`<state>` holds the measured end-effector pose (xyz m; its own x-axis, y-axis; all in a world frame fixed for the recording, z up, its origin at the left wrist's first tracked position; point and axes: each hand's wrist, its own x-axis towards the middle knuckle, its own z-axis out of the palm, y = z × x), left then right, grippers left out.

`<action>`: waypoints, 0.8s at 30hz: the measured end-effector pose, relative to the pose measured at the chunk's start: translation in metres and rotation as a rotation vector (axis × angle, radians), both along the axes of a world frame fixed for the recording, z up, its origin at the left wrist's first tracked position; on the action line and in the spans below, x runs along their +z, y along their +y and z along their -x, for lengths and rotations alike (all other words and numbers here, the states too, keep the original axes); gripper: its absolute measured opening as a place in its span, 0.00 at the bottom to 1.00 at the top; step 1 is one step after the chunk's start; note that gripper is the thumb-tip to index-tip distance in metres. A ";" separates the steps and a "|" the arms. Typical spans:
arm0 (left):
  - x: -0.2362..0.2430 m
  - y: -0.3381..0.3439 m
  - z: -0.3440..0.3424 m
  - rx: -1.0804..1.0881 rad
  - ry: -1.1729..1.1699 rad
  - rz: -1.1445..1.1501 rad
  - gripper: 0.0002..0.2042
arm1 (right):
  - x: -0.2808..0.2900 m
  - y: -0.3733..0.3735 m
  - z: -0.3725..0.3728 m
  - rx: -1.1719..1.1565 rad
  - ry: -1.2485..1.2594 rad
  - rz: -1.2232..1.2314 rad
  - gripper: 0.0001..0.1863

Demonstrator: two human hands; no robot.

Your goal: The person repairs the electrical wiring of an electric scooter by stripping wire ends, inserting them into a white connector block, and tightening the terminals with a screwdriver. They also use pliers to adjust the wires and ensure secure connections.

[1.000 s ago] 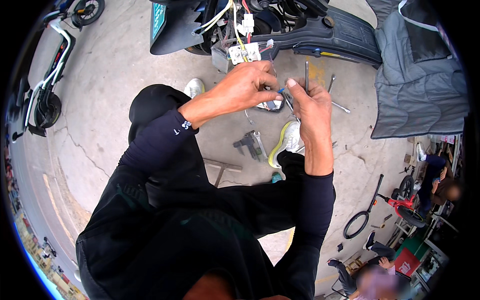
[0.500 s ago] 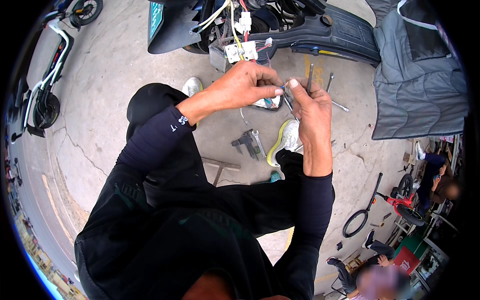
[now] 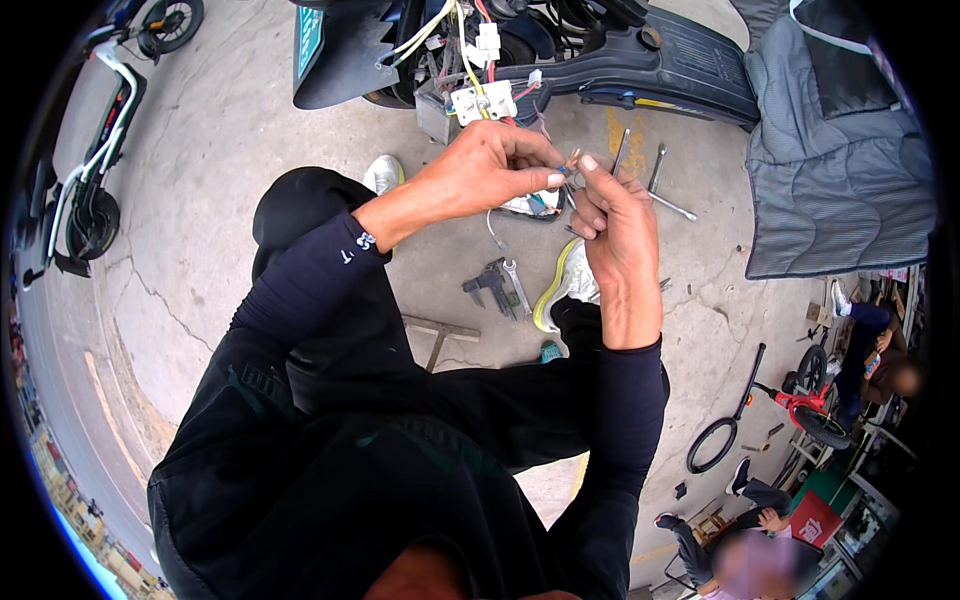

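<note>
My left hand pinches a thin blue wire, with bare copper strands standing out beyond the fingertips. Close to it my right hand is closed, thumb tip at the strands, with a slim dark metal rod sticking up from its grip. Below the hands a rounded housing with wires lies partly hidden. Just above them a white terminal block with yellow and red wires hangs from an opened scooter body.
Socket wrenches, a spanner and a dark tool lie on the concrete. A padded grey cover is right, a scooter left. Two people sit at right and lower right, near a red bike.
The copper strands at my fingertips show more clearly. My right hand has shifted slightly and curled its lower fingers, and the rod in it has tilted to the right.
</note>
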<state>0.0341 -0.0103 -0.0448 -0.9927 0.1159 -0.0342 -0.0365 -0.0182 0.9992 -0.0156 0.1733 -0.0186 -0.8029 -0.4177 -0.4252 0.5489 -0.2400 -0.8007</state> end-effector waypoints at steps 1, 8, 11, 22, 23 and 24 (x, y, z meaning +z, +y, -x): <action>0.000 0.000 0.000 -0.002 -0.001 -0.001 0.10 | 0.000 0.000 0.000 0.000 0.001 0.006 0.08; 0.001 0.000 -0.001 -0.004 -0.024 -0.030 0.10 | 0.004 -0.004 -0.003 0.016 0.036 -0.064 0.06; 0.003 0.001 -0.002 0.055 -0.027 0.013 0.10 | 0.006 -0.006 -0.007 0.004 0.044 -0.085 0.08; 0.002 0.004 -0.002 0.073 -0.046 -0.052 0.10 | 0.013 0.005 -0.013 -0.080 0.256 -0.320 0.12; 0.002 0.004 -0.004 0.080 -0.043 -0.055 0.10 | 0.012 0.013 -0.016 -0.030 0.378 -0.399 0.13; 0.002 0.004 -0.004 0.090 -0.038 -0.058 0.10 | 0.011 0.020 -0.017 0.020 0.500 -0.477 0.14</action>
